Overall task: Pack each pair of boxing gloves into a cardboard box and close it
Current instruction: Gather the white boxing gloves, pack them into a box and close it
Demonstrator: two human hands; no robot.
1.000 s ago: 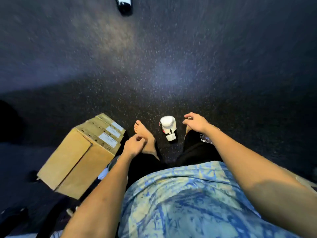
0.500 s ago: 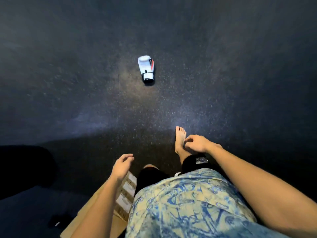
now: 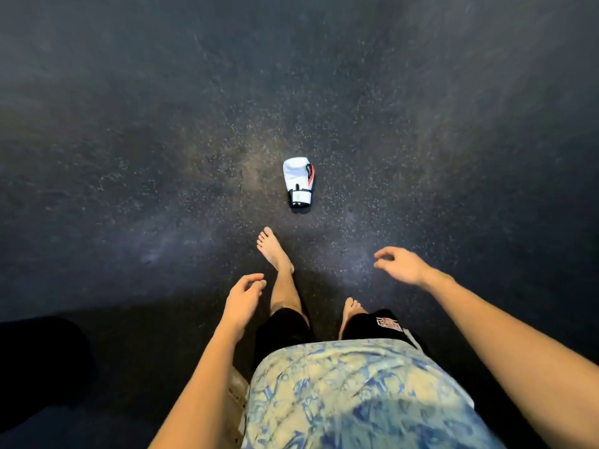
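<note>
Head view: white boxing glove (image 3: 299, 181), black cuff, red trim.

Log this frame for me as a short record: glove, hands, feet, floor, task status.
boxing glove: one, white, lying alone on the floor, cuff toward the person
floor: dark, speckled
left hand: empty, fingers relaxed, above the left leg
right hand: empty, fingers loosely curled, held out to the side
left foot: bare, forward, short of the glove, not touching it
right foot: bare, further back
task status: glove not yet picked up
</note>
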